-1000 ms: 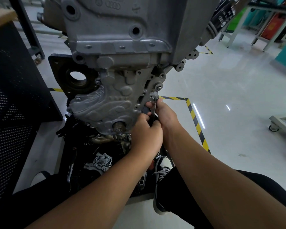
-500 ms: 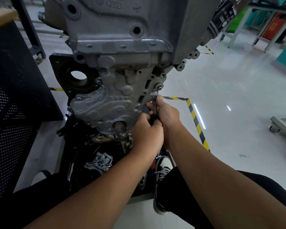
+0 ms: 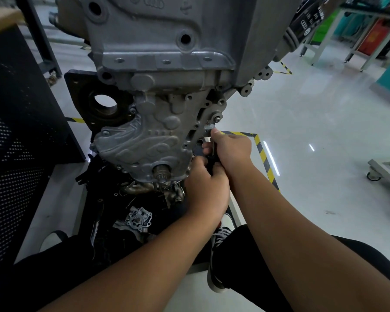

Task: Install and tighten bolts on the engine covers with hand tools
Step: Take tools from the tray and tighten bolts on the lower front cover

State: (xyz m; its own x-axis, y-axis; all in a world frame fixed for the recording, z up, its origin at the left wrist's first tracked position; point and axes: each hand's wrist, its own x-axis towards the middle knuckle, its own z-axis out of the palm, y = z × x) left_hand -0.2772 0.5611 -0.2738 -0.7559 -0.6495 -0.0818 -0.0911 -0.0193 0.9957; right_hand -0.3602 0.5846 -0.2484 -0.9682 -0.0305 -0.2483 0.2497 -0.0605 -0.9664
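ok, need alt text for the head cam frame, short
Both hands grip a slim hand tool at the right edge of a grey engine cover, right hand above the left hand, tool tip up by a bolt hole. The engine hangs over a black tray of parts.

Both hands, left (image 3: 206, 190) and right (image 3: 231, 148), around a dark tool (image 3: 212, 152) at the engine cover's (image 3: 149, 143) edge.

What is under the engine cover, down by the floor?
Under the engine cover lie dark loose parts and a small metal housing. The left hand and forearm hide whatever is further right.
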